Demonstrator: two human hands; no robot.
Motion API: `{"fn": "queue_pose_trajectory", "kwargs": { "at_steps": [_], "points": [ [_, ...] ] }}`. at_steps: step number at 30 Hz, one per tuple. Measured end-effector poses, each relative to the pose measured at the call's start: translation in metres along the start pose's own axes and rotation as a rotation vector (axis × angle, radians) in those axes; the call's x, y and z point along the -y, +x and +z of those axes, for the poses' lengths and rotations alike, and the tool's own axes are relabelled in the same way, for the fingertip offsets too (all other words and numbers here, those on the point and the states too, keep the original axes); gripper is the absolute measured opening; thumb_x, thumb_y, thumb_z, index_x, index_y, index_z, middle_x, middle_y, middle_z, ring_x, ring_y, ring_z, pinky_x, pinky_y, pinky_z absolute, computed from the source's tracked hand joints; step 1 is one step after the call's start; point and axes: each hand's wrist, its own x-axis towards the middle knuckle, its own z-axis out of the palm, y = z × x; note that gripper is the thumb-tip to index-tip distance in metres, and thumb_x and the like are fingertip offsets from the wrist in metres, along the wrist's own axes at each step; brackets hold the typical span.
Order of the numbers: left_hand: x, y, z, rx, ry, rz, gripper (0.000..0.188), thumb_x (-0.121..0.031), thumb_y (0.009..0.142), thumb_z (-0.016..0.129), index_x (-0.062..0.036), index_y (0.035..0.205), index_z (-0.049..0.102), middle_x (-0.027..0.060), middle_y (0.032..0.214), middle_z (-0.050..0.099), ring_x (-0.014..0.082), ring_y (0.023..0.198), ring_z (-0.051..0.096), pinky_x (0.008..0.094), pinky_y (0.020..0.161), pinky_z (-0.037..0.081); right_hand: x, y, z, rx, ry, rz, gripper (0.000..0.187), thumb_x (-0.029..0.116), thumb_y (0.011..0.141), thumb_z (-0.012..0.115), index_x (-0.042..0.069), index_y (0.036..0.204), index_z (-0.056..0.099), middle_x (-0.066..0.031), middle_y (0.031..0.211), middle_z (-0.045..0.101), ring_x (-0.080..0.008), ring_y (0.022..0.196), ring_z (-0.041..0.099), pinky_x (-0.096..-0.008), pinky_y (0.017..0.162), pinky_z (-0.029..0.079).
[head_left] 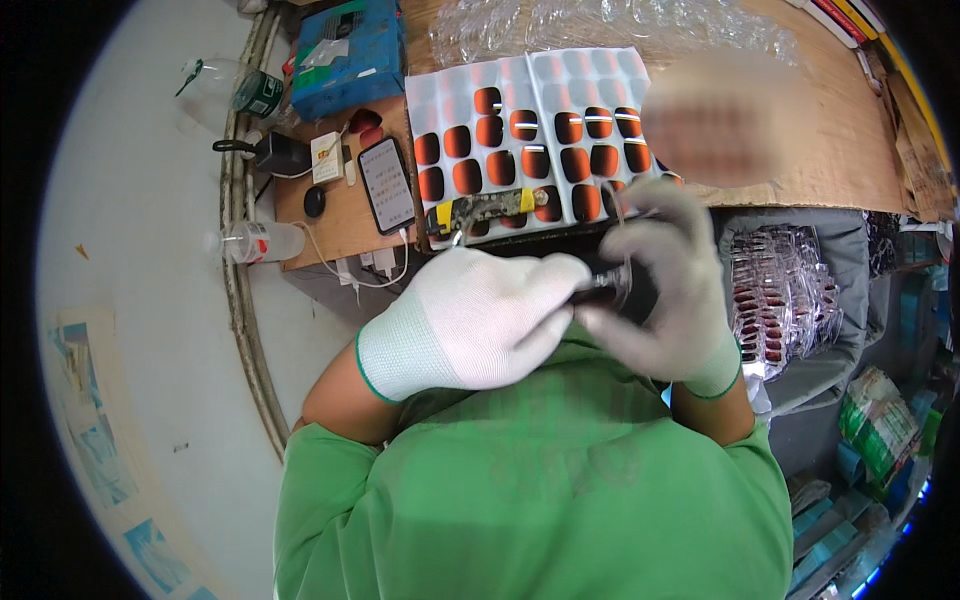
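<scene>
I have the small clear-and-dark piece (599,293) between the two white-gloved hands, just in front of the green shirt (540,480) and below the near edge of the wooden counter (838,165). My left hand (480,315) comes at it from the left, back upward, thumb and fingers brought narrowly together and pinching its left end. My right hand (685,290) curves around it from the other side, thumb below and fingers arched above in a wider C; that hand is blurred, and I cannot tell whether its fingertips close on the piece. A thin clear edge bends up beside the right fingers, too smeared for me to make out its full shape. Beyond the hands, a white sheet (528,80) lies on the counter with dark orange-brown lenses (467,177) set out in rows, and the black-and-yellow tool (482,208) lies along its near edge, just above my left hand. The phone (386,185) is to the left of the sheet, its white cable (404,262) hanging below. To the right of my right hand, well apart from the piece, a grey-lined bin (848,335) holds a heap of clear-wrapped items (780,295)
</scene>
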Motion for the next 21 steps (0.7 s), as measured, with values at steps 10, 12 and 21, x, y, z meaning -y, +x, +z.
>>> {"fn": "queue_pose_trajectory", "kwargs": {
  "at_steps": [10,12,21],
  "points": [
    [0.219,0.098,-0.004,0.040,0.454,-0.648,0.053,-0.044,0.087,0.066,-0.0003,0.117,0.067,0.0232,0.111,0.070,0.0411,0.105,0.066,0.0450,0.099,0.050,-0.026,0.010,-0.017,0.292,0.279,0.025,0.005,0.005,0.077,0.066,0.000,0.080,0.066,-0.0129,0.071,0.058,-0.0338,0.070,0.059,-0.0497,0.090,0.050],
    [0.241,0.092,0.018,-0.047,0.577,-0.697,0.050,-0.043,0.086,0.067,0.0003,0.110,0.067,0.0226,0.119,0.065,0.0374,0.115,0.062,0.0436,0.102,0.049,-0.028,0.010,-0.024,0.288,0.326,0.021,0.009,0.006,0.076,0.068,0.000,0.083,0.070,-0.0128,0.073,0.063,-0.0317,0.071,0.061,-0.0487,0.091,0.049],
    [0.152,0.067,0.018,-0.462,-0.094,-0.550,0.021,-0.022,0.092,0.072,-0.0027,0.096,0.064,0.0069,0.078,0.067,0.0136,0.075,0.065,0.0300,0.073,0.053,-0.014,-0.018,0.000,-0.057,0.787,0.461,0.061,-0.005,0.091,0.052,-0.011,0.149,0.036,-0.0211,0.113,0.069,-0.0206,0.099,0.069,-0.0353,0.091,0.055]
  ]
}}
